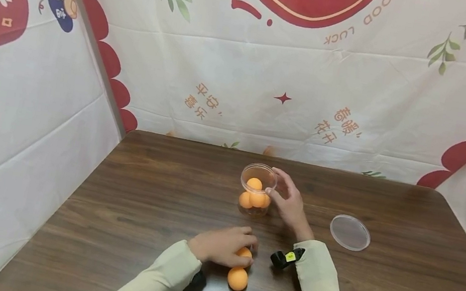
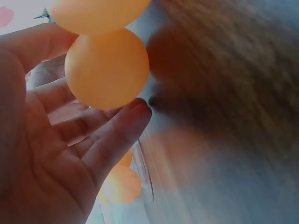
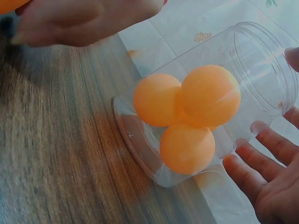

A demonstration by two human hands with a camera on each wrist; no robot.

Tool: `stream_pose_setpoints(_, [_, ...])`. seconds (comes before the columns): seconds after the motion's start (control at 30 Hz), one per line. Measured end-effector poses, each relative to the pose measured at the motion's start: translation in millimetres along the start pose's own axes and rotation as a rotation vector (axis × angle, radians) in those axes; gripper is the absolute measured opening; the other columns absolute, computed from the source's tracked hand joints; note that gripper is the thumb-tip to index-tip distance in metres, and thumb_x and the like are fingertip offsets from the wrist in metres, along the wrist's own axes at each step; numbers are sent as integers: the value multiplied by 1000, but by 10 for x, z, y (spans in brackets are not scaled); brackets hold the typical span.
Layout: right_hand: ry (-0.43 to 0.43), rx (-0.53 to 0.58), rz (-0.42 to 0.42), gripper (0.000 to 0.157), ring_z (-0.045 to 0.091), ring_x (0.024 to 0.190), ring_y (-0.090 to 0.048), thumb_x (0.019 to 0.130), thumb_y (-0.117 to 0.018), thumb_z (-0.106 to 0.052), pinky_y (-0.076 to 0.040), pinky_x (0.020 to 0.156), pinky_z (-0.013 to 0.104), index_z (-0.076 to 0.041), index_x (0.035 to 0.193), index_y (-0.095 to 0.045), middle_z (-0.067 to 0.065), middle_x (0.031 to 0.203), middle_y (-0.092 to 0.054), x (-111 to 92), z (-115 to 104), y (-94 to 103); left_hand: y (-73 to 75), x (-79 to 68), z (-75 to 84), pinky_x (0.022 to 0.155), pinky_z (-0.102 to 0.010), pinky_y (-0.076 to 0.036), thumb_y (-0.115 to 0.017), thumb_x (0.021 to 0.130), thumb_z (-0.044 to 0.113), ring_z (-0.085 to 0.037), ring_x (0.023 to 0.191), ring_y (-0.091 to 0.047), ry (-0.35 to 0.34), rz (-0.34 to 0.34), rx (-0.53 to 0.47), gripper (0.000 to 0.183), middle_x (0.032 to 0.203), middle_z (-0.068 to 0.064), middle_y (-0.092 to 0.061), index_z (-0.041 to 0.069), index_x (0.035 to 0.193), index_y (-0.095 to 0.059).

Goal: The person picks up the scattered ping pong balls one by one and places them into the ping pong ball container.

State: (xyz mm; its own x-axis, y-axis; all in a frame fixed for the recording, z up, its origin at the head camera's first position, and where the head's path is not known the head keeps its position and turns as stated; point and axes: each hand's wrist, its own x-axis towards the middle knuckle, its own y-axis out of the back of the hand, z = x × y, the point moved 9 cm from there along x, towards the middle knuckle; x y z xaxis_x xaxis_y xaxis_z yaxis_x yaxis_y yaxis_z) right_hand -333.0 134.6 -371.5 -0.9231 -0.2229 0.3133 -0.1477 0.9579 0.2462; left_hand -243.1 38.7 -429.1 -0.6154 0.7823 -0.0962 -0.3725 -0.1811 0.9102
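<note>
An orange ball [image 1: 245,253], like a ping-pong ball, lies on the table between the thumb and fingers of my left hand [image 1: 221,245]. In the left wrist view, the fingers curl beneath this ball [image 2: 107,70] and the thumb touches its upper side. A second orange ball [image 1: 237,279] rests against it, nearer to me. My right hand [image 1: 291,205] holds a clear plastic jar [image 1: 252,211] at its right side, thumb by the rim. The jar stands upright and uncovered, with several orange balls [image 3: 187,148] piled inside, as the right wrist view shows.
A round clear lid [image 1: 350,233] lies flat on the dark wooden table [image 1: 152,194], right of the jar. A black wrist strap with a yellow tag [image 1: 290,257] is on the right wrist. A printed white cloth [image 1: 245,66] hangs behind the table's far edge.
</note>
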Motion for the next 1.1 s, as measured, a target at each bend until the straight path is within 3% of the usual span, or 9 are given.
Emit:
stream_pose_setpoints(0.23, [-8,13,-1,53,51,125,-42,90,-57,1,-30,107,61,6,139,-38,36,134,-44,-2,20,9,13,21,0,68,-12,-40,-61,91,28,-1,79,-49,18,-11,34,16,99,5,-55,18,102,-65])
stream_pose_setpoints(0.9, [19,10,6,53,52,122,-44,89,-58,1,-31,105,62,8,138,-38,36,132,-46,1,6,14,296,5,-216,63,-17,-39,-61,91,28,-6,73,-45,77,104,159,19,96,2,-51,13,104,-63])
stream_pose_setpoints(1.1, [22,13,20,52,45,122,-48,89,-60,-1,-34,106,56,0,139,-42,30,132,-50,61,236,26,369,0,-341,65,-20,-41,-61,92,27,-8,75,-46,122,132,199,25,98,1,-51,10,110,-62])
